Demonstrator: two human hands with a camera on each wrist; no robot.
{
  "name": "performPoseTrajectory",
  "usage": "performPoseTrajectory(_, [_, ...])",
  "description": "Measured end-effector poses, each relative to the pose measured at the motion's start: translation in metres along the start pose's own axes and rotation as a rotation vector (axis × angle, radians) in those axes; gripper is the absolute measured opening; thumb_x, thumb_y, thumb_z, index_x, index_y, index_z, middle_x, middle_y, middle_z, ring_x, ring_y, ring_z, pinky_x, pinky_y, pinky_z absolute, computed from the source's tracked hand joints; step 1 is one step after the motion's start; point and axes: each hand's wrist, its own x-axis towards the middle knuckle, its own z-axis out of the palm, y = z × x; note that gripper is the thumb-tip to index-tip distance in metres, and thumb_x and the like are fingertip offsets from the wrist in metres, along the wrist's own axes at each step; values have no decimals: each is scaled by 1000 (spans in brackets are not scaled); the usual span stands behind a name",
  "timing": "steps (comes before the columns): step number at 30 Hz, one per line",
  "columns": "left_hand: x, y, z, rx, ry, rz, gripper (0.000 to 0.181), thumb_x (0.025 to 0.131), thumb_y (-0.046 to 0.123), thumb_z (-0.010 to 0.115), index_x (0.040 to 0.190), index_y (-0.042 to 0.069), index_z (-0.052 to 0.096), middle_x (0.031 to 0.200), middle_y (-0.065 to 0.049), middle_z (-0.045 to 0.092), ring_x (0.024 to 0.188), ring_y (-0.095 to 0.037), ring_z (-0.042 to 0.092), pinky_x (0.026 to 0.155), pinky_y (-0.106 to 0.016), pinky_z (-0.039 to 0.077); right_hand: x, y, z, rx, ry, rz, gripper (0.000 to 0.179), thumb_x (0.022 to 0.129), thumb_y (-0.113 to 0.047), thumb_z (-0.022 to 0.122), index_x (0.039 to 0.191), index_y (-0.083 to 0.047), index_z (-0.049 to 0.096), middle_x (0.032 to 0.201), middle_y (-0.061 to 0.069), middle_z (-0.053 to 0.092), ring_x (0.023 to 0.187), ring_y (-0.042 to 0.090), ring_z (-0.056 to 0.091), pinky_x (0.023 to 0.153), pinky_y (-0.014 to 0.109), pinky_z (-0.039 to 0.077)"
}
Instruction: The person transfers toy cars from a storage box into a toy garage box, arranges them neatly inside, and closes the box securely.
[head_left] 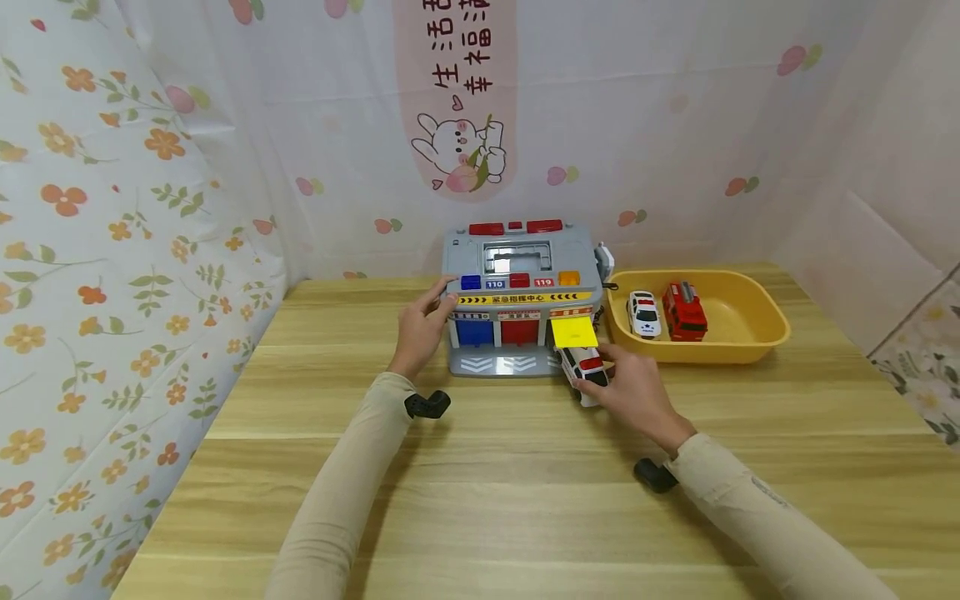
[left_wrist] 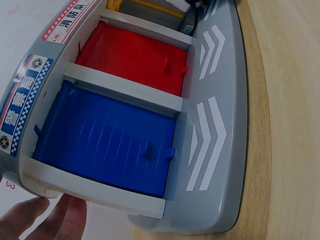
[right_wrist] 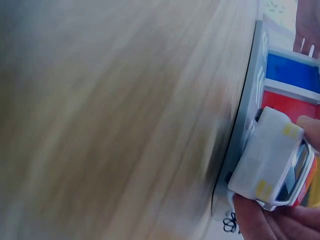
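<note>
A grey toy emergency station (head_left: pixel 517 364) stands at the back of the table, with a blue door (left_wrist: pixel 107 140) and a red door (left_wrist: pixel 135 55) down. Its yellow door (head_left: pixel 574 332) at the right is swung up. My left hand (head_left: pixel 420 333) holds the station's left upper corner, some fingers (left_wrist: pixel 70 220) along its side. My right hand (head_left: pixel 637 392) pinches a white toy van (right_wrist: pixel 267 155) with red on top, thumb on one side and fingers on the other. In the head view the van's far end is beneath the yellow door; how deep it reaches is hidden.
Right of the station sits a yellow tub (head_left: pixel 738 354) with a white toy police car (head_left: pixel 643 315) and a red toy fire truck (head_left: pixel 684 312) inside. A patterned curtain (head_left: pixel 337 167) hangs behind the wooden table (head_left: pixel 480 483).
</note>
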Motion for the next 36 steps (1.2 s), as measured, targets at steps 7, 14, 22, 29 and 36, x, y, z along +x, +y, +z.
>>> performPoseTrajectory(7, [1, 0, 0, -4, 6, 14, 35, 99, 46, 58, 134, 43, 62, 151, 6, 53, 130, -25, 61, 102, -47, 55, 8, -5, 3, -34, -86, 51, 72, 83, -39, 80, 128, 11, 56, 113, 26, 70, 89, 29, 67, 75, 39, 59])
performPoseTrajectory(14, [1, 0, -1, 9, 14, 20, 34, 99, 47, 58, 133, 44, 62, 151, 6, 52, 131, -25, 60, 102, -48, 54, 15, -8, 1, -37, -162, 86, 75, 83, -38, 81, 129, 9, 45, 117, 28, 65, 95, 34, 65, 84, 46, 59])
performPoseTrajectory(22, [1, -1, 0, 5, 8, 22, 35, 99, 46, 57, 134, 44, 61, 151, 4, 53, 131, -25, 60, 104, -48, 53, 19, -5, -4, 142, -239, 217, 68, 84, -42, 79, 124, 2, 45, 115, 23, 59, 94, 29, 58, 72, 32, 54])
performPoseTrajectory(29, [2, -2, 1, 20, 14, 25, 35, 99, 46, 57, 134, 44, 61, 148, 0, 56, 131, -26, 60, 102, -49, 54, 22, -2, -1, 480, -295, 405, 78, 86, -36, 80, 136, 2, 35, 118, 21, 52, 92, 23, 62, 67, 33, 63])
performPoseTrajectory(36, [1, -1, 1, 11, 13, 15, 34, 99, 45, 57, 133, 45, 61, 146, -1, 58, 129, -26, 61, 102, -49, 54, 22, -3, 2, 559, -283, 415, 76, 87, -29, 79, 139, 2, 32, 120, 21, 51, 94, 23, 63, 68, 34, 63])
